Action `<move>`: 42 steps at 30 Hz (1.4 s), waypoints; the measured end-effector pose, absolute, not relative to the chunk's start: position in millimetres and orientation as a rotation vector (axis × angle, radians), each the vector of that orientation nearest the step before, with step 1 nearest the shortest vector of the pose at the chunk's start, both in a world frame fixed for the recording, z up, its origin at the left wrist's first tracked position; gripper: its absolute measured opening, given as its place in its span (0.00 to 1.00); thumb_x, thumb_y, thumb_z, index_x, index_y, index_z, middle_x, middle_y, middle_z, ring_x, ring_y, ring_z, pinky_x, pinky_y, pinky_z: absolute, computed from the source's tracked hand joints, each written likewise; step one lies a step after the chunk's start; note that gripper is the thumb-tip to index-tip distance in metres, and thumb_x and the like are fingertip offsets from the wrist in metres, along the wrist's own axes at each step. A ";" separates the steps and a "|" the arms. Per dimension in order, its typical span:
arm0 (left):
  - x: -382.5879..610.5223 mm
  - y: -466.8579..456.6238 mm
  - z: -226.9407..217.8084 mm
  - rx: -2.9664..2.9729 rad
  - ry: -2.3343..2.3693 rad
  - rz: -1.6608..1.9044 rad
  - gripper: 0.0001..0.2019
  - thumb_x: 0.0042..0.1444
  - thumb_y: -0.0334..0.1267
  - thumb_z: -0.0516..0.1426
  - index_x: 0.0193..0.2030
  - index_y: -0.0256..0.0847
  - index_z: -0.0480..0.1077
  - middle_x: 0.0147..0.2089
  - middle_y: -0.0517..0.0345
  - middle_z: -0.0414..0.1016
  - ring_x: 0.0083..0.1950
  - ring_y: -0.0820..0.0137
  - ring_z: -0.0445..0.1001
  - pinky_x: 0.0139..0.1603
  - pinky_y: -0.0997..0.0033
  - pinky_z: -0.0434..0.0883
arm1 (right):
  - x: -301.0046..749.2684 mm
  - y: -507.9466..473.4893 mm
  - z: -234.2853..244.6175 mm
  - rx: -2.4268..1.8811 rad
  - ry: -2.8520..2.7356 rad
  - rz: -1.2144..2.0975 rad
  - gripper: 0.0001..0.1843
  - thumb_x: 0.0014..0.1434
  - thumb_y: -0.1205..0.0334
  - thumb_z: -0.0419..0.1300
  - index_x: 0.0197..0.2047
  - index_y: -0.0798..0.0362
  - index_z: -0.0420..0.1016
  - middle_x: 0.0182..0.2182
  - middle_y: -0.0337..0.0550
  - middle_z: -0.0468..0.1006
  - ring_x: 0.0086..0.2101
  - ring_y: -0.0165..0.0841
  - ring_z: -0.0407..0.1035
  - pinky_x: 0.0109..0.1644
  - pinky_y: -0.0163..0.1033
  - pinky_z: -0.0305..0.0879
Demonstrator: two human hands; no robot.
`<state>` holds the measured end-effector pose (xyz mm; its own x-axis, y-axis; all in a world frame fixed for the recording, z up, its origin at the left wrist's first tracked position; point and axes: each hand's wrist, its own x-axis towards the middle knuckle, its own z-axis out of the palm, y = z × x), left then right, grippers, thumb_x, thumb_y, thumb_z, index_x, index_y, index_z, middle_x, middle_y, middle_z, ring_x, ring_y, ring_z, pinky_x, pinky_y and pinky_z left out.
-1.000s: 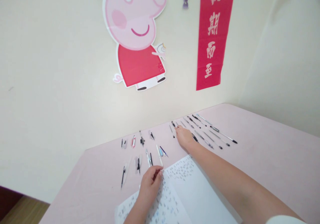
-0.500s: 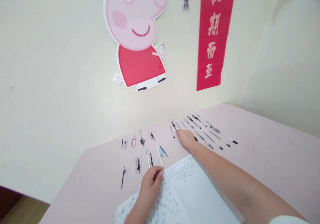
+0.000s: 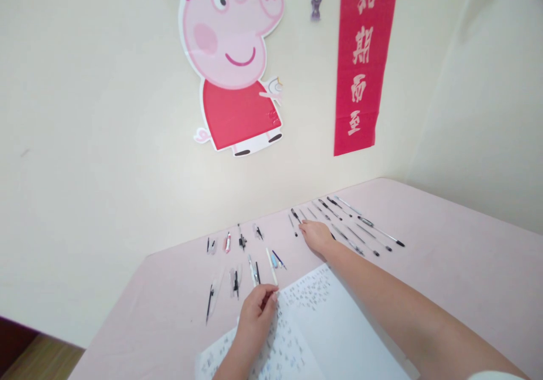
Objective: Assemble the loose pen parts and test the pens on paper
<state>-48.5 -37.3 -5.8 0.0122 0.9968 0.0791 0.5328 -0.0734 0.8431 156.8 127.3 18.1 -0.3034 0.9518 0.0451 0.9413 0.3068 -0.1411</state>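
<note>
Stretched forward to the back of the table, my right hand (image 3: 314,236) has its fingers pressed together at the near end of a black pen (image 3: 296,215). A thin refill (image 3: 292,225) lies just left of that pen. My left hand (image 3: 258,307) rests at the left edge of the written sheet (image 3: 303,298), fingers curled and thumb against them. Whatever it may pinch is hidden. Just beyond its fingertips lies a white pen (image 3: 271,266), beside a blue pen part (image 3: 274,261) and a dark blue refill (image 3: 279,259).
Several pens and refills lie in rows at the back right, including a black-capped one (image 3: 382,231). Pen parts sit in groups on the left, among them a red-and-white piece (image 3: 228,242) and a black refill (image 3: 210,302). The wall (image 3: 127,199) rises behind the pink table (image 3: 139,306).
Both hands keep nearly the same place and pose. The whole view has shifted slightly downward in the picture.
</note>
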 end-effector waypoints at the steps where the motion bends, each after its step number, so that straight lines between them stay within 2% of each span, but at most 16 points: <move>1: -48.3 -37.2 -5.5 1.670 1.579 0.960 0.14 0.54 0.45 0.50 0.38 0.39 0.71 0.36 0.51 0.75 0.37 0.64 0.71 0.37 0.68 0.66 | 155.1 126.5 18.4 -1.765 -2.432 0.117 0.19 0.64 0.63 0.42 0.48 0.53 0.71 0.48 0.52 0.72 0.47 0.38 0.67 0.48 0.39 0.58; 6: -47.8 -37.6 -4.7 1.657 1.588 0.974 0.14 0.53 0.45 0.51 0.38 0.39 0.72 0.35 0.52 0.75 0.36 0.64 0.71 0.37 0.67 0.66 | 142.1 121.5 16.2 -1.688 -2.423 0.064 0.18 0.63 0.63 0.43 0.48 0.54 0.71 0.49 0.52 0.71 0.45 0.37 0.67 0.47 0.38 0.59; 12: -48.0 -37.2 -5.0 1.683 1.587 0.976 0.14 0.53 0.44 0.51 0.38 0.39 0.72 0.35 0.51 0.75 0.36 0.64 0.71 0.37 0.67 0.66 | 136.0 123.0 10.0 -1.660 -2.453 0.075 0.17 0.63 0.65 0.44 0.43 0.55 0.73 0.42 0.53 0.74 0.42 0.38 0.69 0.45 0.39 0.59; 20: -47.3 -37.5 -3.9 1.680 1.595 0.976 0.14 0.53 0.45 0.51 0.37 0.39 0.72 0.35 0.51 0.75 0.35 0.64 0.71 0.36 0.67 0.66 | 138.8 122.9 12.1 -1.640 -2.458 0.081 0.17 0.62 0.66 0.44 0.42 0.54 0.73 0.42 0.51 0.74 0.42 0.38 0.69 0.44 0.39 0.60; 27: -47.6 -38.3 -3.6 1.697 1.571 0.968 0.13 0.53 0.44 0.50 0.37 0.40 0.72 0.34 0.53 0.74 0.35 0.65 0.70 0.37 0.68 0.65 | 129.7 105.4 21.1 -1.609 -2.434 0.079 0.17 0.63 0.65 0.44 0.48 0.53 0.70 0.53 0.50 0.66 0.45 0.36 0.67 0.47 0.38 0.58; 38: -47.4 -38.0 -3.6 1.655 1.568 1.062 0.13 0.52 0.42 0.51 0.36 0.39 0.72 0.33 0.52 0.75 0.35 0.65 0.71 0.37 0.67 0.67 | 97.6 54.6 24.5 -1.542 -2.306 0.368 0.09 0.57 0.64 0.51 0.36 0.53 0.72 0.37 0.44 0.72 0.36 0.32 0.68 0.36 0.34 0.56; 42: -48.6 -36.9 -4.8 1.534 1.583 1.161 0.15 0.51 0.45 0.52 0.38 0.38 0.72 0.32 0.53 0.74 0.33 0.66 0.71 0.34 0.68 0.67 | 97.9 43.8 21.5 -1.473 -2.288 0.478 0.07 0.55 0.66 0.52 0.35 0.52 0.71 0.34 0.42 0.74 0.34 0.32 0.67 0.35 0.33 0.54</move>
